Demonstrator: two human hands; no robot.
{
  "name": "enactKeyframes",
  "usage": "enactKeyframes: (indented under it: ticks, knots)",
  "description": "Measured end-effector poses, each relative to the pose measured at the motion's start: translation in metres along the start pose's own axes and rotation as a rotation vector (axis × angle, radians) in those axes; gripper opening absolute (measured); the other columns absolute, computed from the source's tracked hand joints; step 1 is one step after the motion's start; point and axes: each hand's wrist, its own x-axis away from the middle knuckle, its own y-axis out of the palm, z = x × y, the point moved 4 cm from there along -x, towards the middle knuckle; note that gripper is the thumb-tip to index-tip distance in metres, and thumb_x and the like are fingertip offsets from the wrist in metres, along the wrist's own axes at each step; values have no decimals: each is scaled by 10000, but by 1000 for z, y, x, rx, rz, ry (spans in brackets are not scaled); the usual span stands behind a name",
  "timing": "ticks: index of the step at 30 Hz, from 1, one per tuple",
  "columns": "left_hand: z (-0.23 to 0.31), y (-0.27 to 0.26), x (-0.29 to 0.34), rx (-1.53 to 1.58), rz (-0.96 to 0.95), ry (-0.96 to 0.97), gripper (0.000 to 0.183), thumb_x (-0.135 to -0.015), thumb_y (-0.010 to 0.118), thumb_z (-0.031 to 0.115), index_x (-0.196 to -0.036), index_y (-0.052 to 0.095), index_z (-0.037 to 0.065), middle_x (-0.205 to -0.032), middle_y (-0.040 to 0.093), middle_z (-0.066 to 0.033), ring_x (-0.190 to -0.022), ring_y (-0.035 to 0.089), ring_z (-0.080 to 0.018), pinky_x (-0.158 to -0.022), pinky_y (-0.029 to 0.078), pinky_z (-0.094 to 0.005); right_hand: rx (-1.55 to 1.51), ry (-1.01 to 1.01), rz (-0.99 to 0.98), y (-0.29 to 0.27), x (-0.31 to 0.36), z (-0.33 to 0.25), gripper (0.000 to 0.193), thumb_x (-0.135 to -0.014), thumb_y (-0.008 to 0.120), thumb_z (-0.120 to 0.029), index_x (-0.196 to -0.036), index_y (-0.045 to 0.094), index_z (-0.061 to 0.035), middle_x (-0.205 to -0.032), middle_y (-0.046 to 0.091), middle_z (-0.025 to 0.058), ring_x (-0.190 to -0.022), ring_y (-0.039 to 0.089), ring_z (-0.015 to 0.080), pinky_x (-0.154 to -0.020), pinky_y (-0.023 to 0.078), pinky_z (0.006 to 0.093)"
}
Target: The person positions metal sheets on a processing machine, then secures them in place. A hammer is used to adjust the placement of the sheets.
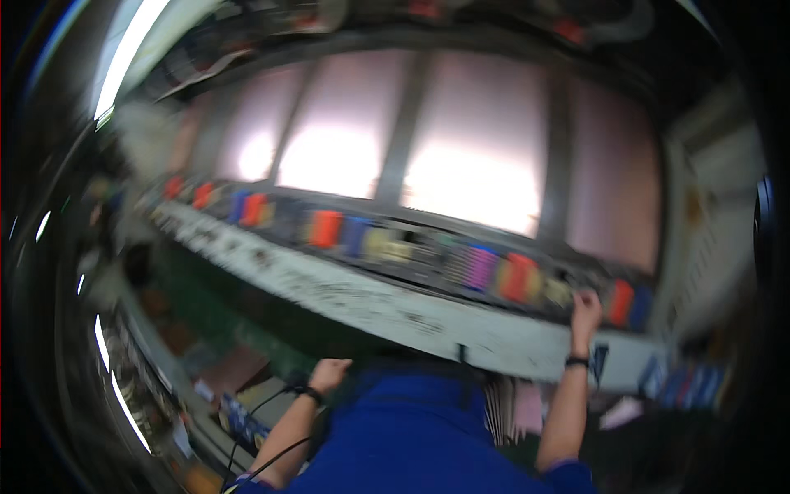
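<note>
My right hand [586, 313] reaches up over the pale ledge [527, 337] to a row of coloured things behind it. Its fingers are bent together, next to a red-orange block [621, 301] and a pale yellowish piece [557, 291]; blur hides what they grip, if anything. Lower down, my left hand [331, 375] is curled closed in front of my body, short of the ledge and apart from the row. Whatever it may hold is hidden. A dark band circles each wrist.
Along the ledge sit more blurred blocks, among them an orange one [325, 229] and a purple one [480, 267]. Bright pinkish panels [477, 140] rise behind them. A black cable [280, 454] runs by my left forearm. Striped cloth [499, 407] hangs below the ledge.
</note>
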Motion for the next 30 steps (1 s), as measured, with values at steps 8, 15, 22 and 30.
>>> enactKeyframes:
  ticks: [8, 15, 22, 30]
  knots:
    - [-200, -27, 7, 346, 72, 0, 309, -935, 706, 305, -790, 679, 33, -661, 617, -41, -590, 571, -136, -553, 463, -328, -271, -85, -847, 308, 219, -196, 146, -954, 666, -155, -887, 643, -28, -743, 634, 20, -670, 606, 112, -606, 476, 263]
    - [-353, -69, 2, 663, 291, -101, 325, -906, 750, 279, -729, 633, 32, -634, 609, -47, -571, 597, -136, -526, 465, -315, 104, -459, -1248, 476, 401, -290, 283, -904, 707, -275, -849, 687, 2, -745, 699, 120, -656, 649, 192, -646, 511, 351]
    - [-412, -161, -37, 1313, 312, -302, 206, -930, 728, 225, -909, 629, 46, -764, 642, -46, -608, 625, -146, -560, 537, -300, 535, -648, -1481, 582, 528, -359, 306, -886, 684, -316, -893, 710, -12, -756, 702, 132, -723, 677, 232, -678, 534, 376]
    - [-453, -341, -55, 1113, 251, -325, 92, -935, 676, 90, -942, 648, 3, -718, 614, -40, -581, 570, -148, -523, 456, -291, 539, -655, -1533, 805, 592, -444, 265, -832, 701, -276, -940, 747, -39, -867, 739, 160, -832, 720, 316, -781, 560, 389]
